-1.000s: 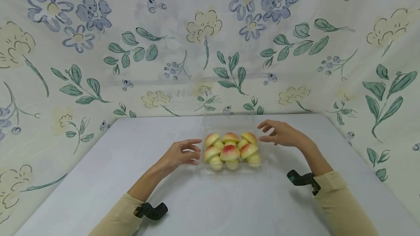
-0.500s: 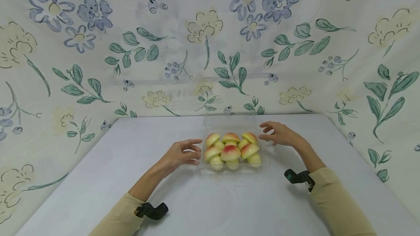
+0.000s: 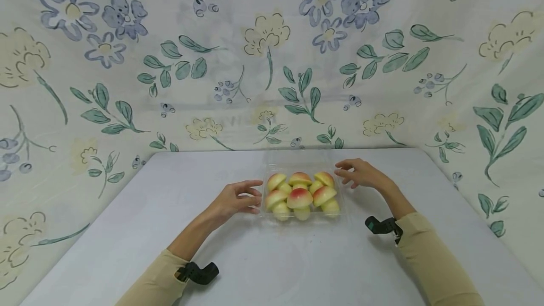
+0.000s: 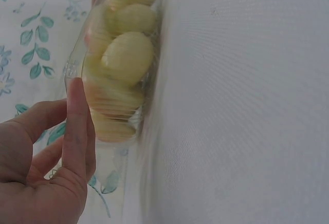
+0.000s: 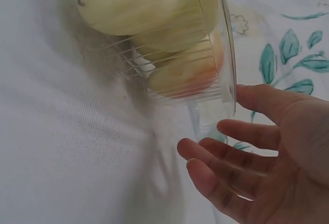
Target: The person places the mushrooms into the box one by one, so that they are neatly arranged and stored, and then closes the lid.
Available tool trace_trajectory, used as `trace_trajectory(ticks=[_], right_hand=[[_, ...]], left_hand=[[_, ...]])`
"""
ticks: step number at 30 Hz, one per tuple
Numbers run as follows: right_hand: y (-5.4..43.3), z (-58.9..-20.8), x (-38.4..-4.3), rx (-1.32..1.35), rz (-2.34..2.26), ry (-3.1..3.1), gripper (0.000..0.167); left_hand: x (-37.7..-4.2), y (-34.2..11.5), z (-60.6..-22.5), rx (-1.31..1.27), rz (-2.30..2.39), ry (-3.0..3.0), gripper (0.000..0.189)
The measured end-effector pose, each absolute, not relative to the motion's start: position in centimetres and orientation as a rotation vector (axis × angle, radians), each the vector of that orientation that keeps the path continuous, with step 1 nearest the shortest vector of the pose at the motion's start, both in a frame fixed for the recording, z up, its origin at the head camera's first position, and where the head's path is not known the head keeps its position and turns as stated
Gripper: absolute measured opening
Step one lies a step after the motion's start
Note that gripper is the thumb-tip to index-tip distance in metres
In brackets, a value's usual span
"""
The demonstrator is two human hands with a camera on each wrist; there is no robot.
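A clear plastic box [image 3: 303, 224] stands on the table, its transparent lid [image 3: 297, 157] folded back behind it. Several mushroom-shaped pieces [image 3: 300, 198] with pale yellow stems and red-tinged caps fill it in two rows. My left hand [image 3: 229, 199] is at the box's left side, fingers extended; in the left wrist view a fingertip [image 4: 75, 88] lies right at the clear wall. At the right side is my right hand [image 3: 361, 174], loosely bent and holding nothing. In the right wrist view its thumb [image 5: 257, 98] reaches the rim, while the other fingers are spread below.
The white table [image 3: 272, 268] runs back to a cloth [image 3: 238, 74] printed with flowers and leaves. Black wrist cameras are strapped to both sleeves, one on the left [image 3: 201, 274] and one on the right [image 3: 378, 225].
My right hand and forearm have moved slightly inward, bringing the fingers closer to the box's right side. The left hand and the box stay about where they were.
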State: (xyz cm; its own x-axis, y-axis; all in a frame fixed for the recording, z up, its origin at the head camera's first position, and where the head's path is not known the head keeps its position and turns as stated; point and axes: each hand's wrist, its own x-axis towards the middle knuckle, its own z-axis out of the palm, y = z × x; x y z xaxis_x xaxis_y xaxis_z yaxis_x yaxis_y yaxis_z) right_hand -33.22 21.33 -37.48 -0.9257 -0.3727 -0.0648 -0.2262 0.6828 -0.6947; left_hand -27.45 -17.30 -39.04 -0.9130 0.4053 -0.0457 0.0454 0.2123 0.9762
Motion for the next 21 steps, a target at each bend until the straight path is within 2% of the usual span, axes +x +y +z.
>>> trace_trajectory(ticks=[14, 21], right_hand=[[21.0, -38.1, -34.7, -0.540, -1.115, 2.608, 0.050], [20.9, -38.2, -35.4, -0.492, -1.201, 2.547, 0.043]], left_hand=[[-27.6, -17.3, -39.2, 0.414, 1.750, 2.208, 0.061], [-27.6, -17.3, -39.2, 0.404, 1.749, 2.205, 0.061]])
